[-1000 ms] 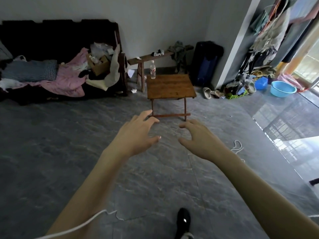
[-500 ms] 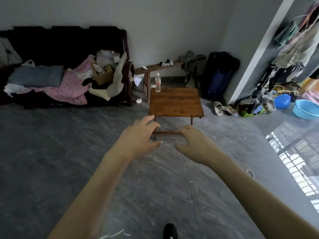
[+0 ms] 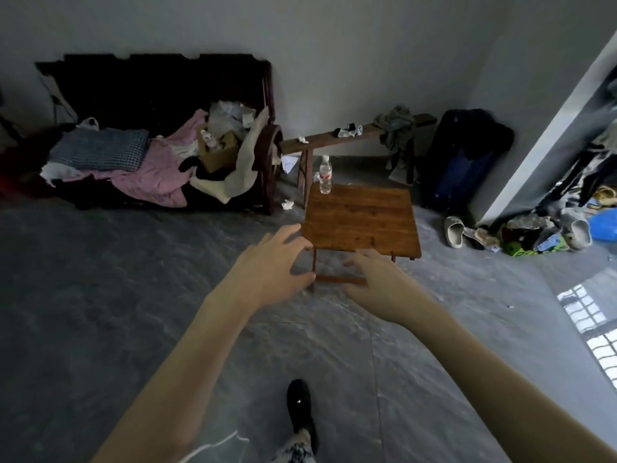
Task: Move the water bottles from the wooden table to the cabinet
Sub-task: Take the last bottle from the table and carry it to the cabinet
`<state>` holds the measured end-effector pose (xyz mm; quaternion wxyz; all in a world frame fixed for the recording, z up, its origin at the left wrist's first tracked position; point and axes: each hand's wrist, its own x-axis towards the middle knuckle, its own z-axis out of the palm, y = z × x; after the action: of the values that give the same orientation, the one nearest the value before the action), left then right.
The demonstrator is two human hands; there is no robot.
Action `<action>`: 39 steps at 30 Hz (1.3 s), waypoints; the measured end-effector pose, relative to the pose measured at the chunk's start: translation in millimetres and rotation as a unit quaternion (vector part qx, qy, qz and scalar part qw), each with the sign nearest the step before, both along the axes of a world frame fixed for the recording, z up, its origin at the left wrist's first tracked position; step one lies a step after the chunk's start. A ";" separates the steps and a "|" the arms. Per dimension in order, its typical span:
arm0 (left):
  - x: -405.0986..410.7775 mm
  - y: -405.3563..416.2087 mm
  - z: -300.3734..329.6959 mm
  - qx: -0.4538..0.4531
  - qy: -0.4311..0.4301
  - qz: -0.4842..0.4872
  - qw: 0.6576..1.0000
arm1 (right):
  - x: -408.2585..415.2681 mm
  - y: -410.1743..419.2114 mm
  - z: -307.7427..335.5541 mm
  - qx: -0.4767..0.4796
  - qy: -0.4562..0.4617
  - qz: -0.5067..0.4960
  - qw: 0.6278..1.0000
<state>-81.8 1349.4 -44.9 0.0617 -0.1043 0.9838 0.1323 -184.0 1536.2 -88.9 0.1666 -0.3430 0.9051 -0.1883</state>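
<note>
Water bottle (image 3: 325, 175): one, clear plastic with a red-and-white label, upright on the far left corner of the wooden table (image 3: 362, 218). It stands well beyond both hands and touches neither.

Left hand (image 3: 267, 274): held out in the air in front of the table's near left corner, palm down, fingers spread and loosely bent, holding nothing.

Right hand (image 3: 380, 284): held out beside the left, in front of the table's near edge, palm down, fingers relaxed and slightly parted, holding nothing. It covers part of the table's lower crossbar and one front leg.

Surroundings: grey stone-patterned floor (image 3: 100, 295). Dark wooden sofa (image 3: 160, 95) against the wall at left, heaped with a pink sheet (image 3: 147, 175), a checked pillow (image 3: 100, 153) and a cardboard box (image 3: 218, 152). Narrow bench (image 3: 334, 137) behind the table, with cloths on it. Dark suitcase (image 3: 464, 158) at the wall to the right. Grey slippers (image 3: 454, 230) and mixed clutter by the pillar.

Hard to make out: the bottle's fill level; the contents of the box; the clutter at right, cut off by the frame edge. One black shoe (image 3: 300, 412) shows at the bottom; the rest of the person is out of frame.
</note>
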 end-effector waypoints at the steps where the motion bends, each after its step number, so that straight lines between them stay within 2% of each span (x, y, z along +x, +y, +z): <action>1: -11.6 -5.7 -1.9 0.002 0.001 0.002 1.000 | -11.9 -4.5 -2.4 -0.001 -0.001 0.003 1.000; 13: -192.7 -107.8 -11.6 0.040 0.049 -0.004 0.998 | -190.6 -107.3 -0.2 0.037 0.045 0.015 0.998; 23: -322.6 -151.8 -29.2 0.039 0.002 -0.030 0.999 | -312.7 -138.6 -17.3 0.042 -0.005 -0.023 0.999; 27: -368.3 -162.2 -37.4 0.036 -0.028 -0.015 0.999 | -364.0 -146.0 -27.9 0.050 -0.017 -0.017 0.998; 39: -453.3 -202.9 -34.0 0.048 -0.022 0.066 0.996 | -501.8 -201.2 -31.1 0.025 -0.002 0.048 0.999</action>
<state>-535.1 1146.6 -78.9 0.0792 -0.1686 0.9656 0.1813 -685.8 1335.0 -120.0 0.1860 -0.3810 0.8918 -0.1577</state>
